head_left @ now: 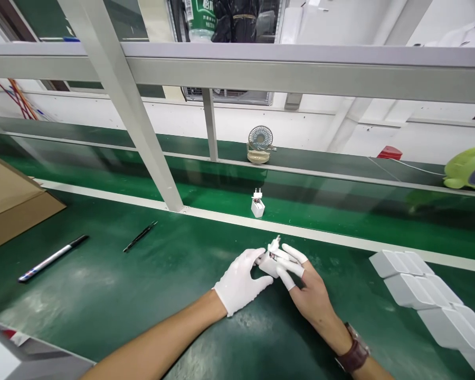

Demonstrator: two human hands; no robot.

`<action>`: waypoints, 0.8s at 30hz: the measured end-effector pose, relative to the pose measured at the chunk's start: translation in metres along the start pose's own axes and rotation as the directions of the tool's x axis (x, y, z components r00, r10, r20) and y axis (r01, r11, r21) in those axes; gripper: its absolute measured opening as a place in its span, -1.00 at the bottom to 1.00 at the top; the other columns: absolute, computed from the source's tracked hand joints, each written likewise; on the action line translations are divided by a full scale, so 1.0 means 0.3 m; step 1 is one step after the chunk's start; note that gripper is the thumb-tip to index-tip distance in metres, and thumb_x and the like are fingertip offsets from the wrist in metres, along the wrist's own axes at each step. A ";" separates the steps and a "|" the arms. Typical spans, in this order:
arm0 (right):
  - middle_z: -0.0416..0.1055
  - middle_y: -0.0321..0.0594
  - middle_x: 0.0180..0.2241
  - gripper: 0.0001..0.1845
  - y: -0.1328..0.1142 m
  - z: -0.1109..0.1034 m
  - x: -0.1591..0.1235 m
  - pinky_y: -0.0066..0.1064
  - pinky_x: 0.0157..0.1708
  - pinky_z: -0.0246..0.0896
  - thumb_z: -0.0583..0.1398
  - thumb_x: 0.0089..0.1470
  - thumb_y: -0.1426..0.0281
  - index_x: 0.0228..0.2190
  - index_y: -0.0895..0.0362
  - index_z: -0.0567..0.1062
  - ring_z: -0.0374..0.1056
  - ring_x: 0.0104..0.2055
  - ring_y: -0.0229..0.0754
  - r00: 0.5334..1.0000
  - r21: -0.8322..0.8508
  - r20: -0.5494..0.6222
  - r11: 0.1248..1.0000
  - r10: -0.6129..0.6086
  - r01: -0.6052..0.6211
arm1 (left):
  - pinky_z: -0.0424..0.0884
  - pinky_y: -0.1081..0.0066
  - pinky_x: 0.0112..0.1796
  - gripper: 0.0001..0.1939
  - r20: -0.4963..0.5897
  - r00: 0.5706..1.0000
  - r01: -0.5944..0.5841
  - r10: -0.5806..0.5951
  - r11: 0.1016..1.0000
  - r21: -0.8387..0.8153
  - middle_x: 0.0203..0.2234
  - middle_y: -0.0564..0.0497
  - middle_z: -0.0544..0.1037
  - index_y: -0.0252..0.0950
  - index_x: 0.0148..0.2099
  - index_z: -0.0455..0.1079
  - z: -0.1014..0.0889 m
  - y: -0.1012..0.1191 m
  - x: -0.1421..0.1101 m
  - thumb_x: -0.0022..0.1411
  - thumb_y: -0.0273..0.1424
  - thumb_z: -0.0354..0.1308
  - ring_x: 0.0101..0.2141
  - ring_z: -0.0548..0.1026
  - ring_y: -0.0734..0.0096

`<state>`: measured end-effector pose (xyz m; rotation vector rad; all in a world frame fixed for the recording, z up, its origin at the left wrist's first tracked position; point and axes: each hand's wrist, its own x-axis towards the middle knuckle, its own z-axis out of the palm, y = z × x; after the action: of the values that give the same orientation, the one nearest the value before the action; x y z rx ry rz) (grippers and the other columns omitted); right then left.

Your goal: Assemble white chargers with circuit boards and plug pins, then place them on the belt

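Observation:
Between my two hands, low over the green bench, is a white plug adapter (269,264) with its housing open and its pin part tilted up at the top. My left hand (241,282), in a white glove, grips the housing's left side with fingers and thumb. White finger cots cover several fingertips of my right hand (306,282), which pinches the adapter from the right. A second white plug adapter (257,205) stands farther back on the green strip, its two pins pointing up.
White plastic housings (423,290) lie in rows at the right. A marker pen (53,258) and tweezers (140,236) rest at the left, near a cardboard box (19,200). A metal post (130,105) rises from the bench. A small fan (260,143) stands on the back ledge.

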<state>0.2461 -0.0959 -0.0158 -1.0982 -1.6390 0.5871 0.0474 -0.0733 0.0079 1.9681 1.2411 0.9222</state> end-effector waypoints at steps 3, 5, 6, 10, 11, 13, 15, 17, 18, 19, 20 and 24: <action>0.21 -0.07 0.27 -0.60 0.004 0.003 -0.007 -0.01 0.18 0.32 0.18 0.25 0.48 0.08 -0.06 0.48 0.34 0.18 0.00 0.977 -0.161 0.082 0.965 -0.197 0.208 | 0.50 0.28 -0.16 -0.59 0.027 0.999 0.039 -0.039 0.999 0.018 -0.23 0.04 0.50 -0.09 0.05 0.42 -0.014 -0.005 0.017 0.13 -0.41 0.30 -0.24 0.49 0.31; 0.26 -0.05 0.22 -0.56 0.001 0.012 -0.010 -0.05 0.16 0.35 0.15 0.26 0.49 0.12 -0.06 0.43 0.33 0.19 -0.01 0.963 -0.174 0.142 0.952 -0.229 0.252 | 0.46 0.31 -0.25 -0.70 0.041 0.998 0.051 -0.053 0.998 0.035 -0.32 0.05 0.47 -0.13 -0.05 0.46 -0.023 -0.007 0.026 0.14 -0.36 0.30 -0.33 0.46 0.34; 0.30 -0.04 0.19 -0.56 -0.001 0.017 -0.011 -0.05 0.16 0.35 0.15 0.26 0.50 0.14 -0.05 0.41 0.32 0.20 0.00 0.959 -0.173 0.170 0.951 -0.228 0.257 | 0.44 0.33 -0.29 -0.74 0.061 0.997 0.055 -0.057 0.998 0.032 -0.35 0.06 0.46 -0.15 -0.09 0.47 -0.026 -0.008 0.029 0.14 -0.33 0.30 -0.36 0.44 0.36; 0.30 -0.05 0.19 -0.59 -0.004 0.025 -0.012 -0.09 0.16 0.35 0.13 0.28 0.47 0.12 -0.02 0.41 0.30 0.21 -0.02 0.961 -0.158 0.186 0.959 -0.206 0.236 | 0.35 0.39 -0.38 -0.80 0.152 0.986 0.072 -0.072 0.997 0.001 -0.41 0.08 0.44 -0.20 -0.18 0.46 -0.031 -0.010 0.032 0.17 -0.24 0.28 -0.41 0.40 0.41; 0.28 -0.05 0.20 -0.61 -0.004 0.024 -0.011 -0.09 0.16 0.35 0.13 0.28 0.47 0.11 -0.02 0.42 0.31 0.21 -0.02 0.965 -0.155 0.160 0.960 -0.210 0.234 | 0.34 0.39 -0.39 -0.80 0.169 0.982 0.085 -0.085 0.996 0.009 -0.42 0.09 0.43 -0.21 -0.20 0.46 -0.031 -0.010 0.032 0.17 -0.22 0.27 -0.42 0.39 0.41; 0.28 -0.04 0.20 -0.64 -0.004 0.019 -0.008 -0.07 0.16 0.35 0.13 0.28 0.46 0.08 0.01 0.43 0.31 0.20 -0.02 0.970 -0.167 0.082 0.957 -0.228 0.239 | 0.34 0.40 -0.39 -0.75 0.179 0.976 0.121 -0.126 0.992 0.035 -0.43 0.10 0.44 -0.22 -0.21 0.48 -0.033 -0.013 0.036 0.16 -0.17 0.28 -0.43 0.40 0.41; 0.30 0.00 0.18 -0.65 -0.006 0.015 -0.004 -0.05 0.16 0.33 0.14 0.27 0.49 0.06 0.05 0.42 0.29 0.21 -0.01 0.962 -0.200 0.019 0.942 -0.273 0.271 | 0.36 0.40 -0.37 -0.68 0.152 0.974 0.162 -0.166 0.986 0.042 -0.41 0.09 0.49 -0.23 -0.15 0.49 -0.038 -0.018 0.057 0.14 -0.14 0.28 -0.41 0.43 0.40; 0.32 0.02 0.15 -0.66 -0.012 0.015 -0.001 -0.03 0.14 0.34 0.14 0.25 0.52 0.04 0.08 0.41 0.29 0.20 0.01 0.941 -0.249 0.007 0.911 -0.338 0.329 | 0.39 0.39 -0.33 -0.64 0.081 0.978 0.187 -0.191 0.981 0.054 -0.38 0.07 0.54 -0.26 -0.11 0.49 -0.049 -0.026 0.105 0.13 -0.13 0.28 -0.38 0.46 0.37; 0.34 0.03 0.14 -0.67 -0.016 0.018 -0.001 -0.02 0.13 0.35 0.14 0.25 0.52 0.04 0.10 0.41 0.30 0.19 0.02 0.930 -0.278 0.029 0.891 -0.367 0.360 | 0.40 0.39 -0.32 -0.63 0.039 0.979 0.196 -0.199 0.978 0.070 -0.37 0.05 0.56 -0.27 -0.10 0.49 -0.056 -0.031 0.141 0.13 -0.14 0.28 -0.38 0.48 0.36; 0.35 0.03 0.12 -0.68 -0.019 0.022 -0.003 0.00 0.12 0.35 0.14 0.25 0.51 0.03 0.11 0.41 0.31 0.17 0.03 0.919 -0.305 0.068 0.869 -0.388 0.389 | 0.40 0.38 -0.30 -0.63 0.000 0.979 0.203 -0.204 0.975 0.092 -0.37 0.04 0.57 -0.29 -0.11 0.49 -0.063 -0.037 0.183 0.13 -0.15 0.28 -0.38 0.49 0.35; 0.37 0.04 0.11 -0.68 -0.022 0.027 -0.005 0.01 0.13 0.35 0.14 0.26 0.49 0.04 0.13 0.41 0.32 0.16 0.04 0.911 -0.329 0.120 0.850 -0.395 0.412 | 0.40 0.37 -0.29 -0.65 -0.034 0.978 0.209 -0.206 0.971 0.116 -0.37 0.03 0.58 -0.30 -0.13 0.50 -0.068 -0.044 0.230 0.12 -0.16 0.29 -0.37 0.49 0.33; 0.37 0.06 0.10 -0.66 -0.026 0.045 -0.022 0.03 0.17 0.30 0.13 0.27 0.44 0.07 0.18 0.40 0.30 0.17 0.08 0.884 -0.377 0.303 0.807 -0.356 0.454 | 0.41 0.34 -0.21 -0.73 -0.132 0.967 0.237 -0.218 0.959 0.158 -0.40 -0.02 0.58 -0.32 -0.26 0.49 -0.058 -0.076 0.430 0.11 -0.22 0.32 -0.33 0.52 0.27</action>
<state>0.2310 -0.1036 -0.0173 -0.9641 -2.1990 0.0444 0.0624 0.0564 0.0288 1.8717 1.6232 0.8428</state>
